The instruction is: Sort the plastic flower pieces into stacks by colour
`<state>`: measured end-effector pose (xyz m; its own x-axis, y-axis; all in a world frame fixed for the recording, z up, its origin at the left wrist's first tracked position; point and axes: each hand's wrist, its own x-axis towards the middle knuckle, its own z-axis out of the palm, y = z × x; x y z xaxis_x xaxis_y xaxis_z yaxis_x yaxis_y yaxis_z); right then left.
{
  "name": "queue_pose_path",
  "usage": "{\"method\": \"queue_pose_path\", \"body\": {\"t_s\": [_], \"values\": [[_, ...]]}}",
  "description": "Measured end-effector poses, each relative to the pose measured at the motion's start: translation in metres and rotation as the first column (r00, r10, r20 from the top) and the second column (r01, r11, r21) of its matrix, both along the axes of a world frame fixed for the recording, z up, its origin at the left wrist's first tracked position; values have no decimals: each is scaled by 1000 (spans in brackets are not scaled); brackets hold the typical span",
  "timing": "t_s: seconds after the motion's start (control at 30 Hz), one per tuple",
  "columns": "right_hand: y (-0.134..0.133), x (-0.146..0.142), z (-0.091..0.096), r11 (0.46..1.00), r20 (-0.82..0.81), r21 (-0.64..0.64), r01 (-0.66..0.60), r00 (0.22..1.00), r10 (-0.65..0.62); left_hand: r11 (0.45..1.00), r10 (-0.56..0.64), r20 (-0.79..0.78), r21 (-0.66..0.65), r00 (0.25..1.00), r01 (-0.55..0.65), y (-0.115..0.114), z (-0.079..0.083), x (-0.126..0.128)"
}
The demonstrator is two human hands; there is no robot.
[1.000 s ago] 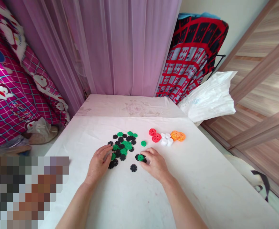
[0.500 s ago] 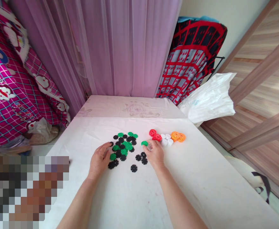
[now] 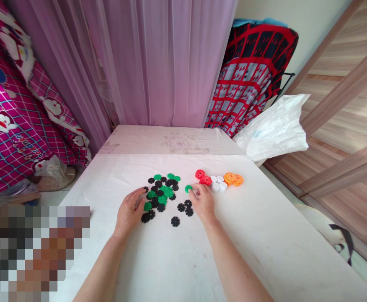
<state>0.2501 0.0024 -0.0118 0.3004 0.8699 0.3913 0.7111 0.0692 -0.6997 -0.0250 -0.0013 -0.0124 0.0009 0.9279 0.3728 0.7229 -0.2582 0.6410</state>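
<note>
A loose heap of black and green snowflake discs (image 3: 161,191) lies on the white table (image 3: 265,235). My left hand (image 3: 129,212) rests at the heap's left edge, fingers curled over a green disc (image 3: 148,206). My right hand (image 3: 202,201) sits to the right of the heap, with its fingertips pinched on a single green disc (image 3: 188,188). Two black discs (image 3: 185,207) lie just left of that hand, and one more black disc (image 3: 175,221) lies nearer to me. Small piles of red discs (image 3: 202,177), white discs (image 3: 218,184) and orange discs (image 3: 233,179) line up past my right hand.
A mauve curtain (image 3: 158,63) hangs behind the table. A red patterned blanket (image 3: 252,71) and a white plastic bag (image 3: 274,126) stand at the back right. Pink patterned bedding (image 3: 14,117) lies on the left. Wooden panels (image 3: 343,105) run along the right.
My right hand has moved forward from the black discs near me to the lone green disc beside the red pile and closed its fingertips on it. My left hand has hardly moved.
</note>
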Motion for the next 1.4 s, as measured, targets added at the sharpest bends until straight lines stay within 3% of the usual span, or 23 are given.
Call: {"method": "queue_pose_path", "body": {"t_s": [0.1,0.23,0.3,0.4,0.53,0.67,0.8,0.9,1.17,1.4], "values": [[-26,2,2,976,-118,78,-205,970,213,1000,10,8,-9,1000,-10,0,-1,0],[-69,-3,10,811,-19,32,-584,811,585,1000,9,14,-22,1000,-9,-1,-1,0],[-80,-7,14,735,52,-22,-678,734,678,1000,5,15,-26,1000,-5,-1,-1,0],[-78,-13,15,700,134,-67,-711,689,712,1000,3,24,-30,1000,-2,-1,-1,1],[-57,-22,10,734,201,-71,-676,711,674,999,8,38,-36,999,-6,0,1,1],[-43,-29,2,769,176,22,-639,759,626,999,16,98,-39,995,-12,-1,-1,1],[-29,-40,2,921,198,85,-380,913,358,994,83,240,-95,967,-62,0,-7,0],[-17,-52,5,980,334,32,-196,926,175,988,117,315,-135,942,-77,0,-10,0],[-10,-65,7,991,447,-101,-89,886,125,986,111,300,-150,948,-68,-3,-5,1],[-7,-66,-1,991,402,-9,-131,907,124,986,109,259,-148,960,-72,-5,1,2]]}}
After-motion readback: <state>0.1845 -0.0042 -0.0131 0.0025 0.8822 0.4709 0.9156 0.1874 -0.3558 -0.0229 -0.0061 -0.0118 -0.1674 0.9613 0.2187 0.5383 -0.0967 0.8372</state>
